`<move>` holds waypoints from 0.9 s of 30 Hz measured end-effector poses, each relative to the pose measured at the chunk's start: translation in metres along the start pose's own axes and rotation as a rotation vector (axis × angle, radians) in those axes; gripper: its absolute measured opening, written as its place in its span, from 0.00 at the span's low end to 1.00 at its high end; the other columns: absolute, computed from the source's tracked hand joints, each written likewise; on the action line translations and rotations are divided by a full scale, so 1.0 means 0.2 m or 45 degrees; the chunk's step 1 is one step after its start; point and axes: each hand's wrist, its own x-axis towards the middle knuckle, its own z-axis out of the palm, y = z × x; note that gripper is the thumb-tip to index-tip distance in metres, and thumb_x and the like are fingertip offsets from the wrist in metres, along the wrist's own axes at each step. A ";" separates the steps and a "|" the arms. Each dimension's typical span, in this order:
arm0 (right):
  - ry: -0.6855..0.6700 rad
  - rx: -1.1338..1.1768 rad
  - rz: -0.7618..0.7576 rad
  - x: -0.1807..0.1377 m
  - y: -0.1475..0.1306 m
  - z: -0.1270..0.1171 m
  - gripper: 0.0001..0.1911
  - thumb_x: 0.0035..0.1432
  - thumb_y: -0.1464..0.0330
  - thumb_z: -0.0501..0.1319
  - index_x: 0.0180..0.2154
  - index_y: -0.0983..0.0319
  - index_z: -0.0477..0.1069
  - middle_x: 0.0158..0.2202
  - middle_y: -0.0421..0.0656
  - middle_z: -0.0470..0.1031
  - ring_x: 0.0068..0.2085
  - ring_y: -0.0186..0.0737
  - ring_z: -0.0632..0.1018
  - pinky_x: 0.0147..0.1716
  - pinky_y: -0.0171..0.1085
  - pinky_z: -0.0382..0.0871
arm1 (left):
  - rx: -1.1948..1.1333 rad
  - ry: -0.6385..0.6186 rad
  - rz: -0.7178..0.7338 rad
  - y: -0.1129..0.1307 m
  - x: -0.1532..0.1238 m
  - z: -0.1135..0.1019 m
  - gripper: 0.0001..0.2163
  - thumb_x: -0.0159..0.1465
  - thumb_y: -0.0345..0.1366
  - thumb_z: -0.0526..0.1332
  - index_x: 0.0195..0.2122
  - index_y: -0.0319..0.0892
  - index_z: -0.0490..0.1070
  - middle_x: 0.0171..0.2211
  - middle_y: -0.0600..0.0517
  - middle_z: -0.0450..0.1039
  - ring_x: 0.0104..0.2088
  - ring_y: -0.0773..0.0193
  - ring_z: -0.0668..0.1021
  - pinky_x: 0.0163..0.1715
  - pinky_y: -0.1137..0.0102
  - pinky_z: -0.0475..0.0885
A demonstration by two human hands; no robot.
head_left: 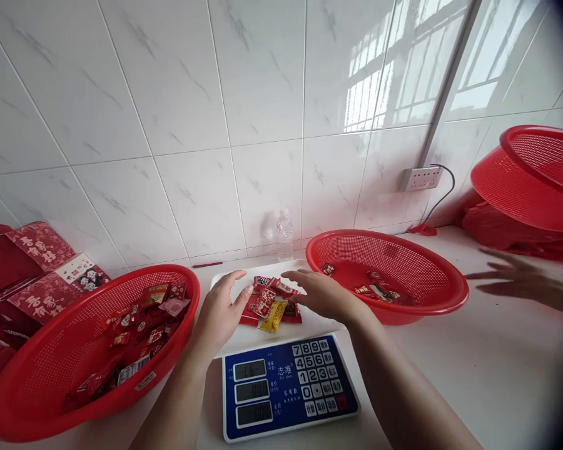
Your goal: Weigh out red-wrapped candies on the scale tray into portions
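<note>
The sweets (269,303), red wrappers and one yellow, lie heaped on the white pan (234,342) of the scale (288,387). The left hand (220,312) and right hand (321,294) flank the heap, fingers loose and unclenched, tips touching the wrappers but gripping none. This looks like gathering the heap; lifting it would call for both hands closing under it together. A basket (37,387) of sweets sits to the left and a near-empty basket (450,294) to the right, with another person's hand (511,278) beyond.
</note>
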 end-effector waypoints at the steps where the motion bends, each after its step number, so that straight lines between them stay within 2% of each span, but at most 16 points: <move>1: 0.076 0.050 -0.004 0.00 0.00 0.00 0.23 0.56 0.68 0.58 0.55 0.60 0.66 0.53 0.50 0.71 0.51 0.49 0.72 0.49 0.46 0.66 | -0.101 0.022 -0.015 0.00 0.00 0.00 0.17 0.60 0.45 0.59 0.49 0.46 0.68 0.53 0.46 0.70 0.56 0.53 0.68 0.57 0.57 0.60; 3: 0.247 0.248 -0.011 0.01 0.00 -0.01 0.23 0.58 0.64 0.58 0.56 0.58 0.64 0.55 0.49 0.69 0.52 0.47 0.71 0.48 0.46 0.67 | -0.457 0.058 -0.086 0.01 0.02 -0.02 0.21 0.61 0.48 0.58 0.53 0.47 0.64 0.57 0.45 0.64 0.59 0.54 0.65 0.58 0.57 0.59; 5: 0.396 0.530 -0.003 0.01 -0.01 -0.03 0.26 0.60 0.61 0.56 0.59 0.56 0.58 0.58 0.49 0.65 0.54 0.47 0.70 0.48 0.46 0.68 | -0.971 0.086 -0.227 0.03 0.03 -0.06 0.24 0.62 0.52 0.54 0.56 0.48 0.59 0.59 0.44 0.61 0.58 0.55 0.67 0.55 0.58 0.64; 8: 0.489 0.913 0.008 0.01 -0.01 -0.07 0.28 0.65 0.58 0.47 0.64 0.53 0.46 0.63 0.51 0.56 0.59 0.47 0.65 0.48 0.46 0.69 | -1.613 0.183 -0.476 0.05 0.06 -0.13 0.23 0.64 0.53 0.49 0.54 0.44 0.61 0.55 0.42 0.66 0.52 0.56 0.73 0.49 0.60 0.71; 10: 0.511 1.069 0.023 0.01 0.01 -0.08 0.27 0.66 0.57 0.43 0.64 0.52 0.44 0.64 0.50 0.53 0.60 0.48 0.63 0.50 0.47 0.68 | -1.824 0.299 -0.602 0.04 0.07 -0.16 0.18 0.66 0.47 0.49 0.48 0.39 0.65 0.48 0.42 0.71 0.47 0.59 0.76 0.45 0.63 0.74; 12: 0.517 1.177 0.040 0.02 0.03 -0.08 0.27 0.66 0.56 0.43 0.64 0.52 0.46 0.64 0.50 0.54 0.60 0.50 0.63 0.51 0.48 0.67 | -1.927 0.388 -0.692 0.03 0.08 -0.17 0.14 0.67 0.41 0.49 0.42 0.37 0.67 0.41 0.44 0.74 0.40 0.63 0.78 0.38 0.68 0.76; 16: 0.493 1.291 0.042 0.02 0.03 -0.08 0.26 0.63 0.57 0.49 0.61 0.55 0.53 0.63 0.51 0.57 0.60 0.50 0.64 0.51 0.47 0.67 | -1.963 0.382 -0.738 0.02 0.07 -0.17 0.12 0.67 0.38 0.50 0.35 0.37 0.69 0.33 0.48 0.74 0.28 0.69 0.76 0.27 0.74 0.74; 20: 0.415 1.087 0.029 0.01 -0.01 -0.07 0.24 0.63 0.60 0.49 0.59 0.57 0.56 0.62 0.51 0.59 0.58 0.45 0.66 0.50 0.44 0.69 | -1.880 0.301 -0.683 0.03 0.06 -0.15 0.09 0.65 0.35 0.52 0.34 0.39 0.70 0.28 0.52 0.71 0.24 0.71 0.73 0.24 0.76 0.71; 22: 0.378 0.973 0.009 0.00 -0.02 -0.07 0.23 0.62 0.60 0.51 0.57 0.58 0.60 0.59 0.50 0.64 0.56 0.44 0.69 0.49 0.44 0.69 | -1.794 0.258 -0.658 0.03 0.06 -0.13 0.05 0.63 0.33 0.55 0.34 0.39 0.69 0.27 0.53 0.70 0.23 0.71 0.72 0.24 0.76 0.70; 25: 0.205 0.765 -0.010 -0.01 -0.03 -0.06 0.22 0.59 0.61 0.56 0.54 0.59 0.65 0.53 0.49 0.71 0.50 0.42 0.74 0.48 0.43 0.70 | -1.509 0.125 -0.494 0.03 0.04 -0.10 0.04 0.59 0.34 0.61 0.33 0.41 0.68 0.27 0.54 0.70 0.25 0.71 0.72 0.27 0.76 0.69; 27: 0.009 0.593 -0.053 -0.02 -0.03 -0.06 0.22 0.57 0.61 0.58 0.53 0.58 0.66 0.50 0.47 0.73 0.47 0.41 0.75 0.46 0.43 0.70 | -1.149 0.007 -0.311 0.03 0.03 -0.08 0.06 0.58 0.38 0.62 0.33 0.42 0.68 0.29 0.53 0.71 0.30 0.68 0.74 0.32 0.74 0.70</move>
